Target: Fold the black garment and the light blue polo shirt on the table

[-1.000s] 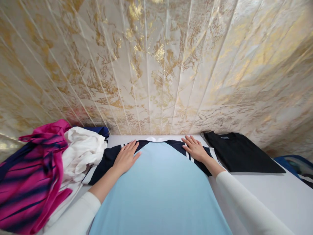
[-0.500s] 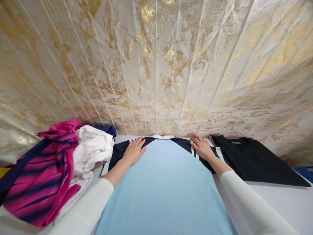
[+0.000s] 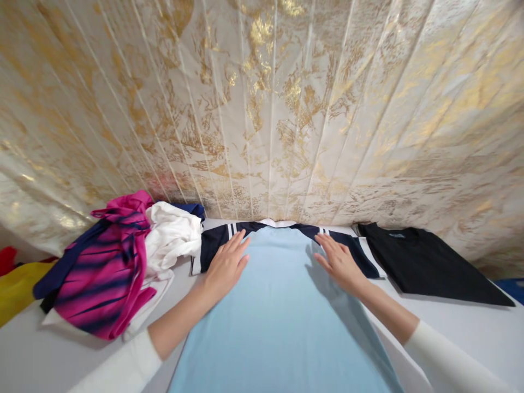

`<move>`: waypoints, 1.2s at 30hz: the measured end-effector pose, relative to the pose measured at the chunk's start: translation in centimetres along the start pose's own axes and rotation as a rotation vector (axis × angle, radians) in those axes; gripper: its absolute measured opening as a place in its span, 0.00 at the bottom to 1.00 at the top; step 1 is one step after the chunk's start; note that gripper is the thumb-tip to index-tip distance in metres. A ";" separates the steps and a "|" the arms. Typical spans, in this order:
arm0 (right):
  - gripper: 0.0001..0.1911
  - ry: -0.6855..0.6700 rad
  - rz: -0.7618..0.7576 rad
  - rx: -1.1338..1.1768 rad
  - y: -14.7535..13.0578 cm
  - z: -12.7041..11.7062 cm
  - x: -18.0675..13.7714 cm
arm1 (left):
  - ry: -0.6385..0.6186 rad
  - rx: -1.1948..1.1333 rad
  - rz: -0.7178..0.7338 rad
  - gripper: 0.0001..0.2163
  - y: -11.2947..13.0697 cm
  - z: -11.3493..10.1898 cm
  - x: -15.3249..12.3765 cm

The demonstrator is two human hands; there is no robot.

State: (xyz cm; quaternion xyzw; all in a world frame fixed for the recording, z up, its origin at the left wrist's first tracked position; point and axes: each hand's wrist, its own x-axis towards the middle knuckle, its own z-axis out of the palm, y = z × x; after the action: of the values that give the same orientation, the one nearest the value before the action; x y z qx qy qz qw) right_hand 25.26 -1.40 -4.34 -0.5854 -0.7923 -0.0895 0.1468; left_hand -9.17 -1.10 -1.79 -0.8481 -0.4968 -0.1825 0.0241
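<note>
A light blue T-shirt (image 3: 278, 305) with navy, white-striped sleeves lies spread out in front of me, its collar at the far end. Over its left side is my left hand (image 3: 227, 265), palm down with the fingers stretched out. My right hand (image 3: 339, 262) is above the right side near the sleeve, fingers apart, casting a shadow on the blue cloth. Neither hand grips the fabric. Whether the left fingertips touch the shirt, I cannot tell.
On the left is a heap with a pink and navy garment (image 3: 106, 273), a crumpled white garment (image 3: 174, 232) and a yellow cloth (image 3: 20, 289). A folded black T-shirt (image 3: 426, 262) lies to the right on the white table (image 3: 470, 338). Behind hangs a gold-patterned curtain (image 3: 262, 109).
Both hands have drawn back toward me from the shoulders of the shirt, and the right one has lifted off it. The view has shifted a little to the left.
</note>
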 end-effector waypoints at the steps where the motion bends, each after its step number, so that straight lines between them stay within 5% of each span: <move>1: 0.28 -0.025 -0.038 0.033 -1.5 -0.3 -2.1 | -0.023 -0.005 0.027 0.22 0.6 -0.3 -2.1; 6: 0.33 -0.085 -0.016 0.028 -5.5 -0.7 -10.4 | -0.111 0.080 0.056 0.25 1.2 -0.1 -9.4; 14: 0.36 -0.112 0.100 -0.018 -4.7 -1.2 -11.2 | -0.140 0.108 0.032 0.24 1.3 -0.9 -10.2; 24: 0.39 -0.077 -0.149 0.109 -10.6 -4.0 -18.6 | -0.041 0.123 0.185 0.29 5.7 -3.3 -19.6; 32: 0.35 -0.130 -0.109 0.105 -9.4 -3.9 -18.6 | 0.113 0.259 0.094 0.30 3.8 -3.1 -21.1; 36: 0.26 -0.241 -0.087 0.241 -11.2 -5.9 -14.6 | 0.204 0.257 0.012 0.26 1.9 -2.2 -24.0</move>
State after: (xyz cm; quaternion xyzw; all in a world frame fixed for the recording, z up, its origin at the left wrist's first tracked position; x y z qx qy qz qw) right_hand 19.34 -19.76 -3.43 -0.5354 -0.8336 0.0705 0.1159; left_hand -18.73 -22.54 -7.47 -0.8180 -0.5059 -0.2024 0.1841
